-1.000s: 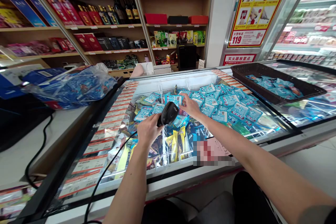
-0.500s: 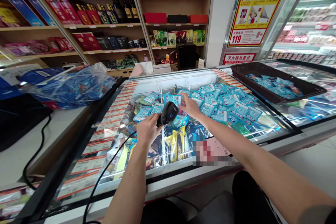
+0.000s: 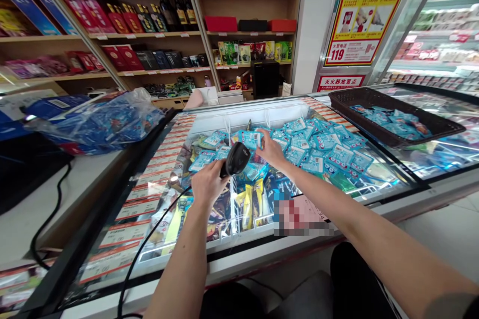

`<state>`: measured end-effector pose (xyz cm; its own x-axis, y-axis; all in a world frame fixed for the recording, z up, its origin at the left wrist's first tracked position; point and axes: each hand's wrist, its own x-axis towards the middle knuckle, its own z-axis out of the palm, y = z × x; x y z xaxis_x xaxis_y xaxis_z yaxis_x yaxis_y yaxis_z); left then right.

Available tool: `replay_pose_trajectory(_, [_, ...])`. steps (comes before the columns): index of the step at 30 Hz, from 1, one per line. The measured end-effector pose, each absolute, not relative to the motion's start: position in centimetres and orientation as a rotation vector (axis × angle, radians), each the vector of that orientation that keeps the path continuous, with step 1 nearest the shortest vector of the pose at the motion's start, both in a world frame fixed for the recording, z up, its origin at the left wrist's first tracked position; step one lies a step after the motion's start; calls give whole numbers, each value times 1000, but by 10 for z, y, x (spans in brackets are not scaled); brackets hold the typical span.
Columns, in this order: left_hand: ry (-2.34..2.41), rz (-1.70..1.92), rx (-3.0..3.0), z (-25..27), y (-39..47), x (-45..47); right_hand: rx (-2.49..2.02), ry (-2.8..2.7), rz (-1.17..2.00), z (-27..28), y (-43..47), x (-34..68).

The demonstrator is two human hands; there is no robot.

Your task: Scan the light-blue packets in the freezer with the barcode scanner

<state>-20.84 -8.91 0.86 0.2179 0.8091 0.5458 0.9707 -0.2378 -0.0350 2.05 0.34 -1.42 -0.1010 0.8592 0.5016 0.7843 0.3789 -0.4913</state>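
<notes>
My left hand [image 3: 209,182] is closed around the handle of a black barcode scanner [image 3: 237,159], whose head points away from me and to the right. Its cable runs down the left side of my forearm. Between the fingers of my right hand [image 3: 270,149] is a small blue packet [image 3: 250,138], held just beyond the scanner head with a barcode showing on its right part. More blue packets [image 3: 325,140] of the same look lie spread over the glass top of the freezer [image 3: 337,219], right of and around my hands.
A dark brown basket [image 3: 396,132] holding several blue packets stands at the right. At the left, a clear plastic bag [image 3: 112,117] full of blue packets lies on a counter [image 3: 93,179]. Price labels [image 3: 136,209] line the freezer glass. Shelves [image 3: 149,35] with boxes and bottles rise behind.
The scanner head has tilted and shifted slightly left and up. The packet in my right hand has turned and lifted a little, so its barcode shows more.
</notes>
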Motion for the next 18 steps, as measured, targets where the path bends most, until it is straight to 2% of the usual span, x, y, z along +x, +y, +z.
replay_pose_trajectory(18, [-1690, -570, -2102, 10, -88, -211, -1487, -1826, -98, -15, 1, 22])
